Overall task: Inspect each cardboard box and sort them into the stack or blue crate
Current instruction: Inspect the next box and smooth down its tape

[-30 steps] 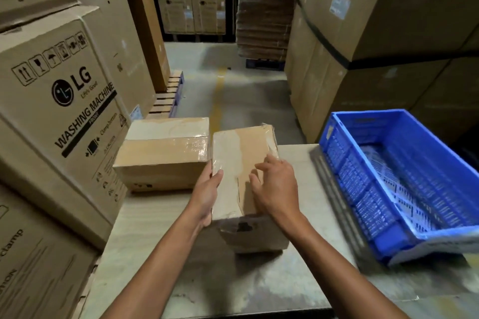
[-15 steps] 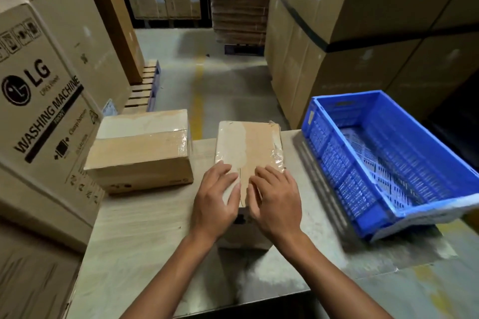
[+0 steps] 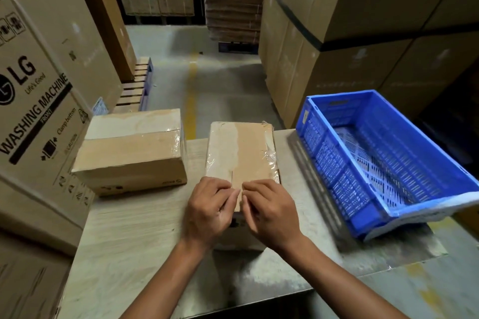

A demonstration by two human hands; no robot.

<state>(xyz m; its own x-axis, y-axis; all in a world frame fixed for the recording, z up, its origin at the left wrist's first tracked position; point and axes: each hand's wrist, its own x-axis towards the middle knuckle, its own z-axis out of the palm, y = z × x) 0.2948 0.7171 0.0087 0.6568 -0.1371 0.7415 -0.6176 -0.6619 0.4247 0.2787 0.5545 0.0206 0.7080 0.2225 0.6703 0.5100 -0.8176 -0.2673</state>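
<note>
A taped cardboard box (image 3: 242,151) stands on the table (image 3: 124,235) in front of me, long side pointing away. My left hand (image 3: 208,211) and my right hand (image 3: 270,211) rest side by side on its near top edge, fingers curled at the centre seam of the flaps. A second, wider cardboard box (image 3: 132,153) lies to the left, apart from my hands. The blue crate (image 3: 334,160) sits on the table's right side, and nothing shows inside it.
Large washing machine cartons (image 3: 39,101) rise close on the left. Tall strapped cartons (image 3: 350,33) stand behind the crate on the right. A concrete aisle with a yellow line (image 3: 191,101) runs ahead, with pallets (image 3: 134,85) at its left.
The box was tilted up between my hands and now lies flat on the table. Both hands moved from its sides to the near top edge and curled at the seam.
</note>
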